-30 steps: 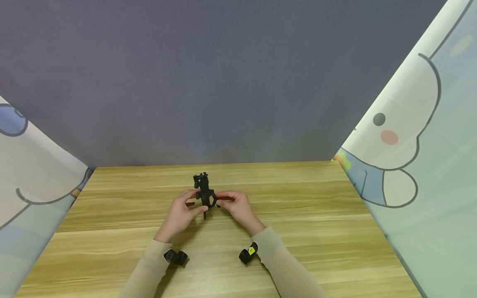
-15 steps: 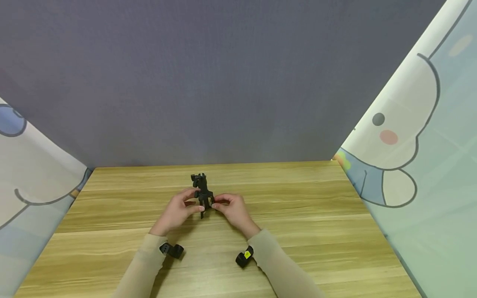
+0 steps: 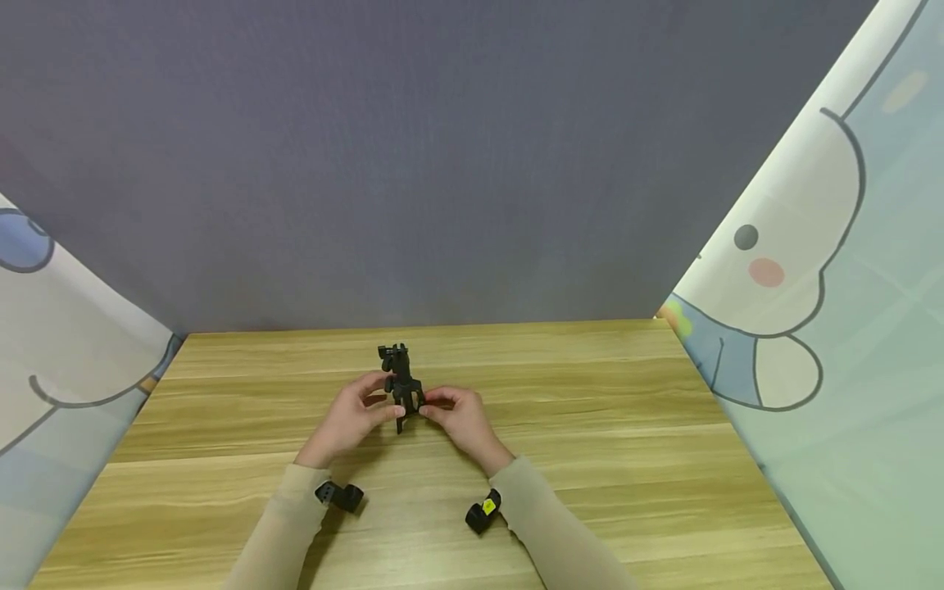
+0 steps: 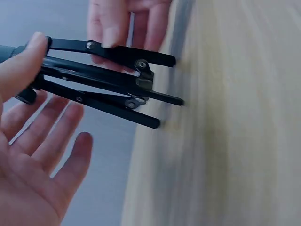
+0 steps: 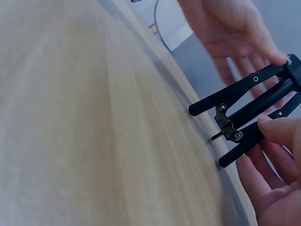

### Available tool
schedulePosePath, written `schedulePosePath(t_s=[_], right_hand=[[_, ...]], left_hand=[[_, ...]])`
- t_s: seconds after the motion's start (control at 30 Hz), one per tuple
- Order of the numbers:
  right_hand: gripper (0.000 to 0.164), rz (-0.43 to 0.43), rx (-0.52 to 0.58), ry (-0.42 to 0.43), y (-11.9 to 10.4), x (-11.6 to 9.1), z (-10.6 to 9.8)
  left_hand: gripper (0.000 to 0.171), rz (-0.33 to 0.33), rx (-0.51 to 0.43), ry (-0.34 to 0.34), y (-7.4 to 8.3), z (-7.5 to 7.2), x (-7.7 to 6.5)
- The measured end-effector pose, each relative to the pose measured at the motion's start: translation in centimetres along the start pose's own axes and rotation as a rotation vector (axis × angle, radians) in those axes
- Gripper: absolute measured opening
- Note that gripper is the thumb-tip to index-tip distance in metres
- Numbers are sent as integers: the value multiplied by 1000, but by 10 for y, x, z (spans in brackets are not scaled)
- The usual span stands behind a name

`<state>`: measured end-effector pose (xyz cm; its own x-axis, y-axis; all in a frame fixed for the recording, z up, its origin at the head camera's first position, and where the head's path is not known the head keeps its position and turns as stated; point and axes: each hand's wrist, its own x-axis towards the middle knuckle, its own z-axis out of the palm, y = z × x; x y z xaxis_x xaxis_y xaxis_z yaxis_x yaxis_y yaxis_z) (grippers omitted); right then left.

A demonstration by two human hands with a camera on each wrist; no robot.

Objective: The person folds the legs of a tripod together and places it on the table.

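Note:
A small black tripod (image 3: 401,369) stands upright between both hands, with a bracket-like head at its top. In the left wrist view its legs (image 4: 117,113) lie at a narrow spread, joined by metal braces (image 4: 145,80) to a central rod. My left hand (image 3: 348,419) holds the tripod from the left, thumb at the hub where the legs hinge and the other fingers behind. From the right, my right hand (image 3: 463,421) pinches one leg between thumb and fingers. The right wrist view shows that thumb (image 5: 275,128) resting on the leg's side.
The tripod is over a wood-grain table (image 3: 590,459), toward its far side. Behind the table rises a grey panel (image 3: 442,164). Cartoon-printed curtains (image 3: 796,279) flank both sides. A black wrist camera (image 3: 341,496) sits on the left sleeve, another (image 3: 483,512) on the right.
The right hand has moved left and slightly nearer, bringing the leg it pinches inward, so the legs stand closer together. The tripod and left hand have shifted slightly left.

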<state>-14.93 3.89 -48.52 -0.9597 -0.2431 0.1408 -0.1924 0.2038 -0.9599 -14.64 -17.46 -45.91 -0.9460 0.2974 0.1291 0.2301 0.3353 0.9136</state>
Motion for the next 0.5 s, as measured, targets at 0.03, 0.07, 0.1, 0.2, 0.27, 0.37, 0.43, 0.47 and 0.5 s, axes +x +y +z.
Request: schedulePosePath(t_s=[0.03,0.07,0.1,0.2,0.27,0.37,0.43,0.47,0.5], right_hand=[[15,1,1,1,1,0,1],[15,2,-1,0,2,0,1],[16,6,-2,-2,3,0,2],[17,24,1,-5,17,4,6],[17,26,-2,-11,18,4,6],[17,28,-12,-23,18,4,8],[16,29,-29,-30,18,5,9],[17,31,-40,-32,17,5,9],[17,33,-55,-32,17,5,10]], left_hand=[[54,4,-8,12,2,0,0],[54,4,-21,25,4,-1,0],[55,5,-34,37,6,-2,0],[63,-9,-42,71,15,-5,-1],[69,-23,-49,86,20,-6,-1],[73,-30,-52,113,30,-8,-2],[69,-14,-67,128,35,-8,0],[64,5,-72,137,38,-7,2],[60,25,-79,146,40,-7,3]])
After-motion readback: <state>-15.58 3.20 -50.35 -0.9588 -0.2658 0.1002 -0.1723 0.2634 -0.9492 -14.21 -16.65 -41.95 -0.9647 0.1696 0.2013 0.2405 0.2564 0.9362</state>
